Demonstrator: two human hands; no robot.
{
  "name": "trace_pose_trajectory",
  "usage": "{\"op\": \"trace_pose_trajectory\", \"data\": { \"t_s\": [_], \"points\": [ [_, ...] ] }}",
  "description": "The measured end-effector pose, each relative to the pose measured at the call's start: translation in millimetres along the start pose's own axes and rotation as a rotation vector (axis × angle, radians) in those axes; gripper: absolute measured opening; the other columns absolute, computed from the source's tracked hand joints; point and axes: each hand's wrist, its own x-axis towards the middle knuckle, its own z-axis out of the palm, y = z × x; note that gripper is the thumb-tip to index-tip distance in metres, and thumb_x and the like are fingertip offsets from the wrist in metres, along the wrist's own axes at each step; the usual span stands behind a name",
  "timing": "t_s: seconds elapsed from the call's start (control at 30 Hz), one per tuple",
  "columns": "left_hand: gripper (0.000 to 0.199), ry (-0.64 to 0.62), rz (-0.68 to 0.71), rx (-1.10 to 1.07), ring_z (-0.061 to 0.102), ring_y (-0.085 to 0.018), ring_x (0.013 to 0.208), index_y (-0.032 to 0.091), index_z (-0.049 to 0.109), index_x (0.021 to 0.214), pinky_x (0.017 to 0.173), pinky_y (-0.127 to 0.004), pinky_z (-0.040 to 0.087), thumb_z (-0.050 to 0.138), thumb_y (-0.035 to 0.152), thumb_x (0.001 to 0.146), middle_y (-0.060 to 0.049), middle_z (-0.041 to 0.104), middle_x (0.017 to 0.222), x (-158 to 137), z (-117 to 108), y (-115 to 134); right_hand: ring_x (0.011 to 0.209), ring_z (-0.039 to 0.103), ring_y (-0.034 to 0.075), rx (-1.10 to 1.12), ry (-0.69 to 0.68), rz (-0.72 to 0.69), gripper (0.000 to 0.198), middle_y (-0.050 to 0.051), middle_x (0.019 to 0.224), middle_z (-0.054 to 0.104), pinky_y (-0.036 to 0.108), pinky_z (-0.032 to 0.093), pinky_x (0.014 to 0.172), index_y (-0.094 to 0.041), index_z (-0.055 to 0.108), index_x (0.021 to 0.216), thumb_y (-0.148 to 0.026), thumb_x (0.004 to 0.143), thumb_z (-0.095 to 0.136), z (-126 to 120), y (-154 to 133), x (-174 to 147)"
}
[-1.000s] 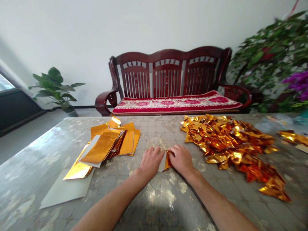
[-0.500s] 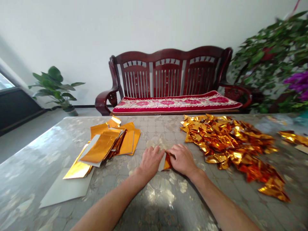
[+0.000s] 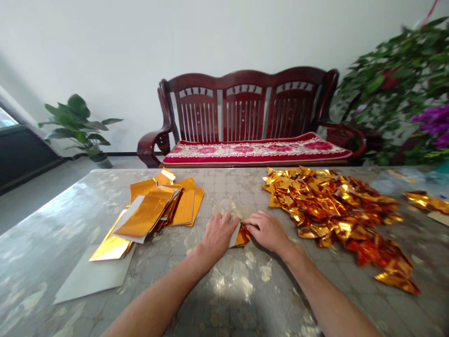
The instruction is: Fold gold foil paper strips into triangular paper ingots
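Note:
A small sheet of gold foil paper [image 3: 242, 237], partly folded with its pale back showing, lies on the table between my hands. My left hand [image 3: 219, 232] presses on its left side, fingers together. The fingertips of my right hand [image 3: 266, 230] pinch its right edge near the top. My fingers cover much of the sheet. To the left lies a loose stack of flat gold foil sheets [image 3: 145, 217], some with pale backs up. A heap of folded gold foil pieces [image 3: 326, 206] spreads out on the right.
A pale flat sheet [image 3: 93, 276] lies under the stack's near end. More gold foil [image 3: 426, 201] and clear plastic [image 3: 400, 180] sit at the table's far right. Beyond the table [image 3: 217, 304] stands a wooden bench [image 3: 243, 114], with potted plants [image 3: 82, 124] to either side.
My right fingers have shifted slightly at the foil paper's edge, and more of its gold side shows crumpled near them. My left hand stays pressed in place. The view has shifted a little.

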Motion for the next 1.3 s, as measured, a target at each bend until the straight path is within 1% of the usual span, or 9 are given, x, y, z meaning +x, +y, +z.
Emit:
{"op": "trace_pose_trajectory", "data": {
  "t_s": [0.2, 0.37, 0.47, 0.57, 0.67, 0.8, 0.97, 1.17, 1.3],
  "points": [
    [0.036, 0.001, 0.018, -0.053, 0.06, -0.025, 0.096, 0.03, 0.056, 0.126, 0.078, -0.035, 0.05, 0.048, 0.016, 0.094, -0.006, 0.061, 0.115, 2, -3, -7, 0.092, 0.062, 0.019, -0.005, -0.007, 0.001, 0.02, 0.002, 0.093, 0.074, 0.029, 0.043, 0.081, -0.028, 0.077, 0.099, -0.022, 0.089, 0.06, 5, 1, 2],
    [0.036, -0.009, -0.034, -0.348, 0.062, -0.02, 0.102, 0.029, 0.063, 0.123, 0.088, -0.031, 0.048, 0.045, 0.015, 0.095, -0.003, 0.066, 0.115, -5, -14, -19, 0.095, 0.064, 0.019, 0.037, -0.024, 0.055, 0.021, 0.001, 0.098, 0.075, 0.028, 0.044, 0.082, -0.029, 0.077, 0.099, -0.024, 0.089, 0.059, 5, 0, 4],
    [0.026, 0.001, -0.018, -0.486, 0.062, -0.02, 0.104, 0.026, 0.068, 0.115, 0.094, -0.03, 0.046, 0.058, 0.026, 0.091, -0.002, 0.068, 0.109, -17, -18, -11, 0.095, 0.065, 0.018, 0.079, -0.021, 0.088, 0.022, 0.0, 0.1, 0.076, 0.028, 0.044, 0.083, -0.028, 0.077, 0.097, -0.022, 0.087, 0.059, 6, -1, 5],
    [0.023, -0.018, -0.023, -0.46, 0.062, -0.022, 0.099, 0.025, 0.071, 0.106, 0.089, -0.032, 0.046, 0.066, 0.037, 0.087, -0.003, 0.069, 0.101, -26, -16, 4, 0.095, 0.066, 0.018, 0.093, -0.016, 0.124, 0.024, 0.0, 0.1, 0.076, 0.027, 0.045, 0.083, -0.029, 0.078, 0.096, -0.022, 0.086, 0.058, 8, 0, 6],
    [0.018, -0.008, -0.046, -0.413, 0.062, -0.02, 0.094, 0.024, 0.073, 0.097, 0.085, -0.031, 0.045, 0.057, 0.032, 0.094, -0.004, 0.07, 0.096, -27, -11, 12, 0.094, 0.067, 0.018, 0.097, -0.018, 0.145, 0.025, 0.001, 0.1, 0.077, 0.027, 0.046, 0.083, -0.028, 0.078, 0.096, -0.023, 0.087, 0.056, 8, 0, 6],
    [0.022, -0.016, -0.1, -0.355, 0.063, -0.021, 0.093, 0.024, 0.073, 0.096, 0.084, -0.032, 0.044, 0.053, 0.034, 0.096, -0.005, 0.07, 0.093, -18, -10, -1, 0.093, 0.068, 0.019, 0.1, -0.032, 0.152, 0.024, 0.001, 0.099, 0.077, 0.027, 0.046, 0.082, -0.029, 0.078, 0.098, -0.027, 0.089, 0.055, 6, -3, 5],
    [0.014, -0.076, -0.153, -0.325, 0.063, -0.023, 0.092, 0.024, 0.073, 0.093, 0.081, -0.033, 0.044, 0.063, 0.034, 0.09, -0.004, 0.07, 0.09, -5, -15, -23, 0.091, 0.069, 0.019, 0.032, -0.051, 0.178, 0.023, 0.0, 0.098, 0.077, 0.027, 0.044, 0.076, -0.031, 0.077, 0.097, -0.031, 0.091, 0.055, 7, -13, 3],
    [0.021, 0.129, -0.211, -0.358, 0.059, -0.022, 0.101, 0.023, 0.066, 0.107, 0.087, -0.031, 0.045, 0.067, 0.03, 0.088, -0.004, 0.065, 0.105, -9, -3, -18, 0.093, 0.066, 0.017, 0.0, -0.048, 0.151, 0.023, 0.0, 0.1, 0.072, 0.025, 0.041, 0.075, -0.031, 0.073, 0.104, -0.029, 0.092, 0.054, 10, -13, 3],
    [0.013, 0.116, -0.11, -0.377, 0.058, -0.019, 0.098, 0.025, 0.068, 0.099, 0.084, -0.028, 0.046, 0.057, 0.028, 0.095, -0.002, 0.064, 0.101, -17, 8, -13, 0.092, 0.065, 0.016, 0.025, -0.059, 0.102, 0.022, 0.0, 0.1, 0.07, 0.024, 0.039, 0.074, -0.031, 0.071, 0.106, -0.029, 0.094, 0.052, 10, -7, 2]
  ]
}}
